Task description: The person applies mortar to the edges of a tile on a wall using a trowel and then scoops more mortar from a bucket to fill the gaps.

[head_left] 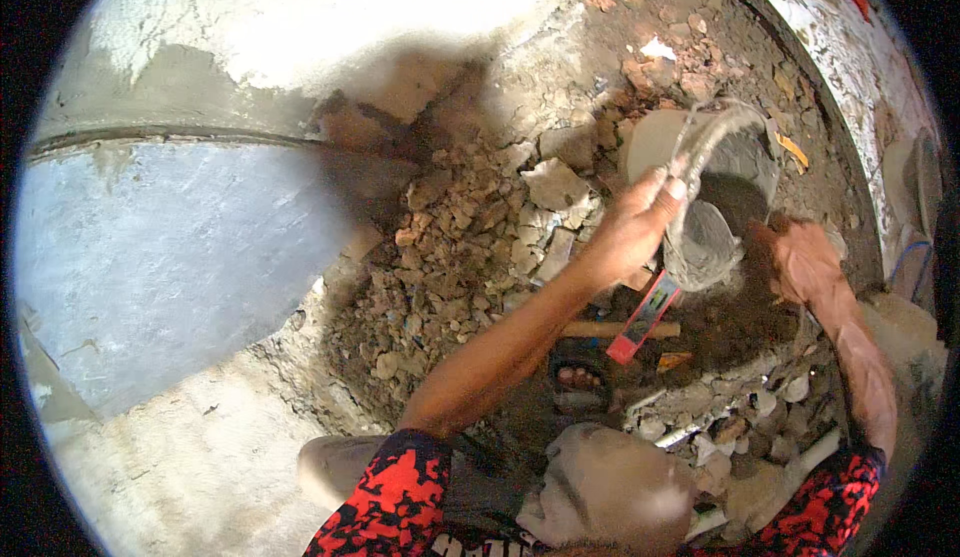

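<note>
Rubble-strewn dirt floor: left hand grips the rim of a grey mortar-caked bucket; right hand, open, rests just beside the bucket.

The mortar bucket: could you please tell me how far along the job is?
Done: a smooth grey plastered patch covers the wall at left. In hand: the left hand has a grip on the bucket rim, and the right hand reaches into its wet mortar. Left: loose rubble fills the gap, unplastered.
</note>
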`<state>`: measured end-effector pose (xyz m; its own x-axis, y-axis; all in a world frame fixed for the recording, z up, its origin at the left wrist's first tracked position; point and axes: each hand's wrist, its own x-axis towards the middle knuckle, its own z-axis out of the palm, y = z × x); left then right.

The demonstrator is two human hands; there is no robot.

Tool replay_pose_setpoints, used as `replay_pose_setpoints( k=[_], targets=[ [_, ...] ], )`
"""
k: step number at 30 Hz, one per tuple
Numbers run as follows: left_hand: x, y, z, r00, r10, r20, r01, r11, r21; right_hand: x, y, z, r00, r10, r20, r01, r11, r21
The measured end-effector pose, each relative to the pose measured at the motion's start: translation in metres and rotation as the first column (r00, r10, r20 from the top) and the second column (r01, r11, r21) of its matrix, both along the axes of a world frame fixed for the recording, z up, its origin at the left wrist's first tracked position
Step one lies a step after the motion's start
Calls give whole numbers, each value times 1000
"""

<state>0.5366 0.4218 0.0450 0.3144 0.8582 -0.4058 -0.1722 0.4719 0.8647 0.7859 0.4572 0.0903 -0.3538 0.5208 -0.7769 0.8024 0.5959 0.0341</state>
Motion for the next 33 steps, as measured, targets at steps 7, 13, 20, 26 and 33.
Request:
replay_pose_setpoints(
  k=[7, 13, 20, 26, 33],
  targets=[
    [40, -2, -7, 983, -172, -59, 180, 965, 193, 61, -78, -61, 612, -424, -668, 577, 817, 11],
    [31, 0, -4, 998, -3, 59, -7, 986, 167, 41, -122, -95, -51, -668, -743, 790, 428, -439],
    [-11, 43, -36, 938, 160, 306, -169, 986, 5, 42, -141, -67, -167, -577, -800, 785, 413, -461],
    [-60, 38, -57, 979, 144, 143, -133, 988, -84, 17, -135, -41, 20, -533, -846, 866, 432, -251],
    [-101, -33, -46, 971, -152, -185, 163, 986, 44, 13, -134, -54, 185, -597, -780, 915, 394, -84]
  ],
)
